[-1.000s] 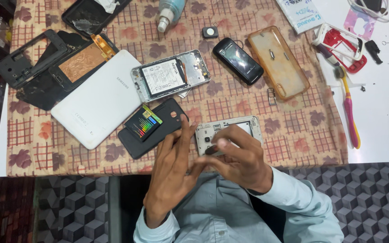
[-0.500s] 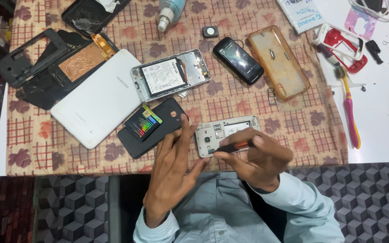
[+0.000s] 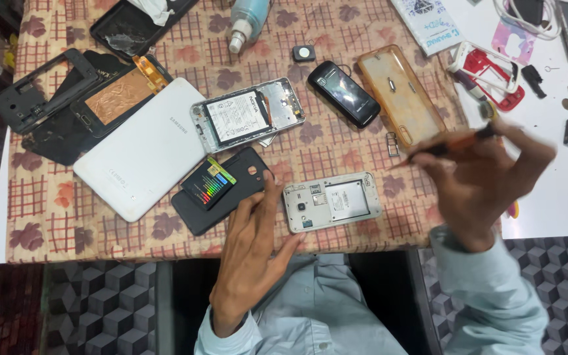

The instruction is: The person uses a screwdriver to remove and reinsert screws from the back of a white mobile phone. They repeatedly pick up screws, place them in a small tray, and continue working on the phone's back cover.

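opened phone: a silver-white phone body with its back removed and inner parts showing (image 3: 332,202) lies flat near the table's front edge, on the brown checked floral tablecloth (image 3: 54,217).
left hand: the left hand (image 3: 252,253) rests flat and open on the cloth just left of the opened phone, fingers stretched, thumb near the phone's lower left corner; it grips nothing.
right hand: the right hand (image 3: 488,187) is raised to the right of the phone, blurred, fingers curled around a thin orange-handled dark tool (image 3: 443,148).
tool tip: points left, above the cloth, apart from the phone.
left of hand: a black rear cover (image 3: 221,190) with a dark battery carrying coloured stripes (image 3: 210,185) on it.
further back: a white tablet lying face down (image 3: 142,156), another opened phone with a white battery (image 3: 248,115), a black bar phone (image 3: 343,93), a translucent amber phone case (image 3: 401,95).
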